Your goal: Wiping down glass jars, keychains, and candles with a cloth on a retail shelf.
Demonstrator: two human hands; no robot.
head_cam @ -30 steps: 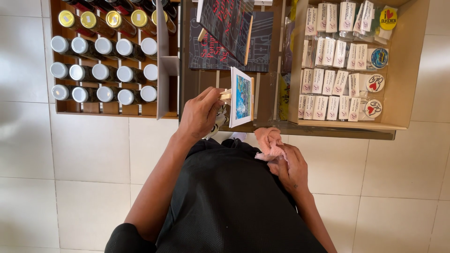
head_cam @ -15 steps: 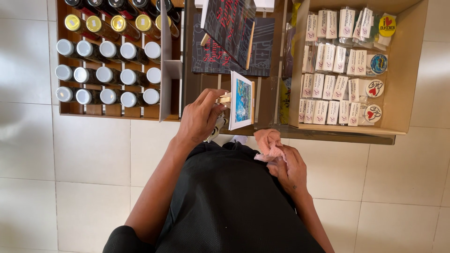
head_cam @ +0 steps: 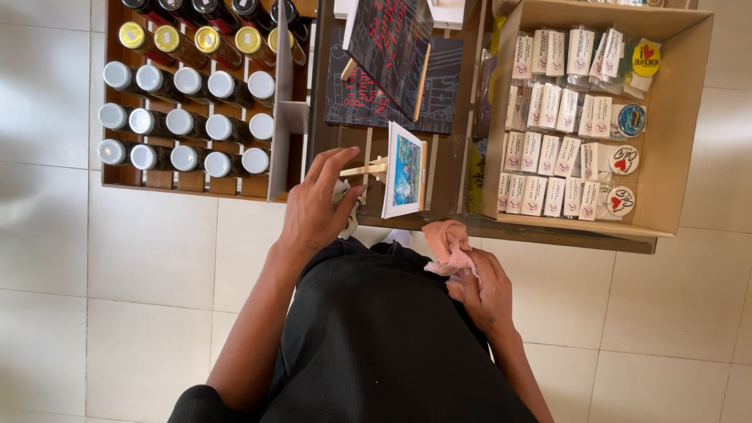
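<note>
My left hand (head_cam: 317, 205) hovers at the wooden table's near edge, fingers spread, just left of a small wooden easel (head_cam: 366, 168) that carries a little blue painting (head_cam: 405, 170). A crumpled whitish thing lies under its fingers; whether the hand grips it I cannot tell. My right hand (head_cam: 482, 286) rests against my black clothing and is closed on a pink cloth (head_cam: 448, 241). A larger dark painting with red marks (head_cam: 392, 51) stands on another easel farther back.
A wooden crate (head_cam: 192, 180) at the left holds several bottles with silver, gold and dark caps. A cardboard box (head_cam: 677, 133) at the right holds several small white packets and round badges. White tile floor surrounds the table.
My left hand has let go of the easel's back and opened its fingers. My right hand has stayed put with the cloth. The view has shifted slightly.
</note>
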